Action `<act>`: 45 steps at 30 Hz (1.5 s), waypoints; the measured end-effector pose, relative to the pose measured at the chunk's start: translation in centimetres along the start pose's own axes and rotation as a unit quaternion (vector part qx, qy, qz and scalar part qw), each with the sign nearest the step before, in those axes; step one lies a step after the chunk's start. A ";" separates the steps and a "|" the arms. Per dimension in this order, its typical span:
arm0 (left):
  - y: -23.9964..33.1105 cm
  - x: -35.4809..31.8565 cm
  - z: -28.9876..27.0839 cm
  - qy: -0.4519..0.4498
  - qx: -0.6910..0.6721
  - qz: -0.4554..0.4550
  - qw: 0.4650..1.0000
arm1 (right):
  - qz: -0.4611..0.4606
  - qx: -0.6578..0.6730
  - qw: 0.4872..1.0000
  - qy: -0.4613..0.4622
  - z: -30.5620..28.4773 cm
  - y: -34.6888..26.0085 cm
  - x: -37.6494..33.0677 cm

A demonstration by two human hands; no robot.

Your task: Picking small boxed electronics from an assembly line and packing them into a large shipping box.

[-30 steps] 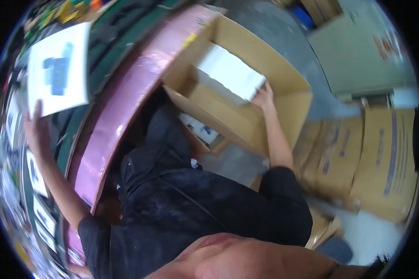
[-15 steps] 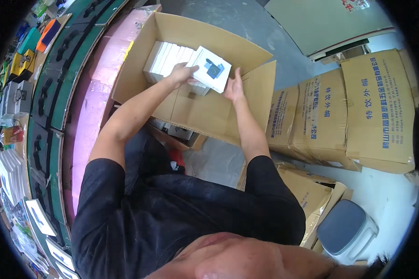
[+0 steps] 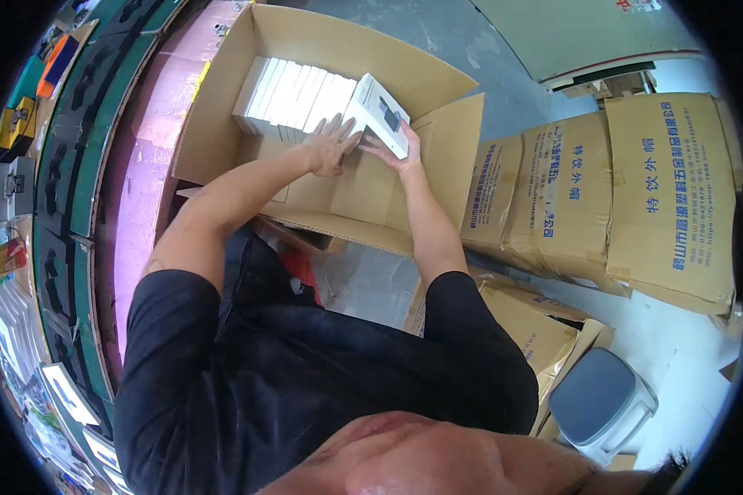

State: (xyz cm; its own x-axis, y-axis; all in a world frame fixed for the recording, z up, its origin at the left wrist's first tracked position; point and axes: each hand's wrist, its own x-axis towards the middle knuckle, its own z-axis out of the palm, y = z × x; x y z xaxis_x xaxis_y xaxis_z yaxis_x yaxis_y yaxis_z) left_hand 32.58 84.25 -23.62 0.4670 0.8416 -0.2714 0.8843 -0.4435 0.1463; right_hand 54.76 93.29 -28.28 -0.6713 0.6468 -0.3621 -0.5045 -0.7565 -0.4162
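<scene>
My right hand holds a white product box with a dark device pictured on its face. The box is tilted, at the right end of a row of slim white boxes. The row stands on edge inside a large open cardboard carton. Fingers spread, my left hand lies against the near side of the row's right end, next to the held box. It grips nothing. The lower end of the held box is partly hidden by my hands.
Left of the carton runs a pink-covered surface, with a green line bearing dark trays beyond it. Large closed cartons stand at the right. A grey-lidded bin sits at lower right beside another carton.
The held box has gone from lying nearly flat to tilted up on edge at the row's end. My left hand has let go of it and moved down beside the row.
</scene>
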 end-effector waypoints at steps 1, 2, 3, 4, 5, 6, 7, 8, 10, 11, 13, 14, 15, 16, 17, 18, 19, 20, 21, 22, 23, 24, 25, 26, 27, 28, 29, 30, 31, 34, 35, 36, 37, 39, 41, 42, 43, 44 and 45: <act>0.3 0.7 -0.4 -0.042 0.007 -0.015 0.999 | 0.010 0.007 1.000 -0.013 -0.4 -0.1 0.0; 0.5 0.9 -0.7 -0.084 0.013 -0.030 0.996 | 0.019 0.014 0.999 -0.026 -0.7 -0.2 0.1; 0.8 1.1 -0.8 -0.081 0.012 -0.026 0.996 | 0.016 0.011 1.000 -0.023 -1.3 -0.8 -0.1; 1.2 1.3 -0.9 -0.076 0.032 -0.015 0.996 | -0.009 -0.013 1.000 0.007 -1.9 -1.6 -0.3; 1.6 1.7 -1.1 -0.069 0.053 -0.003 0.996 | -0.036 -0.037 0.998 0.039 -2.5 -2.7 -0.5; 1.5 1.6 -1.1 -0.098 0.055 -0.010 0.994 | -0.122 -0.150 0.972 0.132 -1.6 -3.2 -0.4; 1.1 1.3 -0.6 -0.103 0.052 -0.017 0.993 | -0.098 -0.201 0.961 0.161 0.2 -3.9 -0.3; 0.8 1.0 -0.3 -0.133 0.091 -0.019 0.987 | -0.074 -0.252 0.946 0.188 1.7 -4.9 -0.6; 0.9 1.3 -0.5 -0.154 0.132 -0.012 0.979 | -0.041 -0.409 0.883 0.227 3.1 -9.0 -2.0; 0.4 0.8 0.1 -0.113 0.090 -0.015 0.989 | -0.004 -0.483 0.836 0.259 5.1 -10.3 -2.3; -0.5 -0.3 0.9 -0.075 0.044 -0.031 0.996 | 0.003 -0.593 0.752 0.286 9.0 -10.4 -2.6; -0.6 -0.3 0.9 -0.083 0.041 -0.033 0.995 | -0.007 -0.636 0.711 0.301 9.6 -10.7 -2.7; 0.5 1.2 -0.6 -0.073 0.047 -0.011 0.996 | -0.055 -0.707 0.631 0.314 5.8 -13.5 -3.0; 0.1 1.0 -0.1 -0.077 0.047 -0.017 0.996 | -0.041 -0.746 0.582 0.321 5.4 -12.5 -1.9; -0.4 0.6 0.5 -0.076 0.041 -0.021 0.996 | -0.027 -0.783 0.531 0.323 5.2 -10.9 -0.4; -0.3 0.8 0.4 -0.068 0.039 -0.015 0.997 | -0.025 -0.787 0.532 0.312 3.4 -10.3 0.6; 0.0 1.2 -0.1 -0.063 0.043 -0.009 0.997 | -0.046 -0.768 0.541 0.341 1.2 -9.1 1.5; -0.3 1.3 0.5 -0.054 0.006 0.002 0.999 | -0.040 -0.758 0.550 0.347 0.0 -7.2 2.9; 0.0 2.1 -0.4 -0.043 -0.015 0.019 0.999 | -0.036 -0.759 0.546 0.353 -2.2 -6.7 3.6; -0.8 1.5 -0.4 -0.047 -0.015 0.009 0.999 | -0.052 -0.673 0.677 0.292 -2.8 -3.7 4.8; 2.0 4.5 -4.7 -0.043 -0.011 0.071 0.996 | -0.052 -0.585 0.741 0.326 -8.3 -8.0 3.3; -3.0 0.0 -0.9 -0.116 -0.052 -0.005 0.992 | 0.069 -0.373 0.894 0.240 -1.1 2.6 7.5; -3.2 -1.1 -1.6 -0.021 -0.043 0.006 0.999 | 0.068 -0.356 0.914 0.183 -2.0 2.6 8.2; -4.3 -2.7 -2.4 -0.003 -0.027 0.013 1.000 | 0.072 -0.404 0.879 0.244 -1.6 3.3 9.2; -5.2 -4.4 -3.4 0.013 -0.014 0.026 0.999 | 0.077 -0.448 0.836 0.307 -1.5 3.8 10.1; -5.3 -6.2 -5.4 0.093 -0.088 0.030 0.991 | 0.076 -0.453 0.836 0.300 -3.7 2.5 10.4; -4.8 -7.7 -8.0 0.096 -0.085 0.035 0.991 | 0.060 -0.427 0.856 0.287 -5.9 0.8 11.1; -4.3 -9.8 -10.5 0.145 -0.129 0.048 0.980 | 0.045 -0.403 0.875 0.266 -7.9 -0.7 11.4; -4.3 -12.4 -12.5 0.196 -0.167 0.048 0.965 | -0.026 -0.349 0.910 0.220 -9.9 -2.0 11.4; -3.7 -22.1 -13.5 0.253 -0.206 -0.050 0.944 | 0.050 -0.296 0.947 0.113 1.3 8.0 16.7; -3.0 -24.2 -14.7 0.241 -0.222 -0.060 0.943 | 0.078 -0.300 0.946 0.096 1.7 8.7 15.9; -2.7 -26.1 -14.4 0.280 -0.241 -0.051 0.928 | 0.104 -0.307 0.943 0.079 1.2 8.3 14.1; -2.2 -28.0 -14.0 0.334 -0.239 -0.052 0.910 | 0.123 -0.315 0.939 0.068 0.6 7.4 12.5; -1.1 -32.2 -15.0 0.355 -0.286 -0.088 0.886 | 0.138 -0.328 0.931 0.076 -0.5 5.2 10.7; -0.1 -37.8 -15.7 0.404 -0.285 -0.160 0.854 | 0.146 -0.351 0.921 0.088 -1.3 5.4 10.8; 0.5 -40.5 -16.3 0.415 -0.228 -0.235 0.849 | 0.141 -0.359 0.917 0.103 -1.6 5.4 10.9; -0.1 -43.4 -15.3 0.452 -0.187 -0.276 0.827 | 0.133 -0.367 0.913 0.120 -2.5 4.5 10.6; 0.2 -46.5 -16.3 0.461 -0.176 -0.338 0.801 | 0.119 -0.370 0.910 0.147 -3.8 2.9 10.7; 0.0 -49.8 -16.4 0.471 -0.117 -0.400 0.777 | 0.104 -0.373 0.906 0.169 -5.3 1.2 10.2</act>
State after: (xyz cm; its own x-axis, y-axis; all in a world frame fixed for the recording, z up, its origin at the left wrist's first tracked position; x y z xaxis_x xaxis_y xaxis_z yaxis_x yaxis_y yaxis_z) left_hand 9.28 47.35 5.50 -0.5394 0.7197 0.4371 0.8143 0.3137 0.4883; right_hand 50.17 99.47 -36.88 -0.4407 0.5857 -0.6802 0.2064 -0.6714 -0.7118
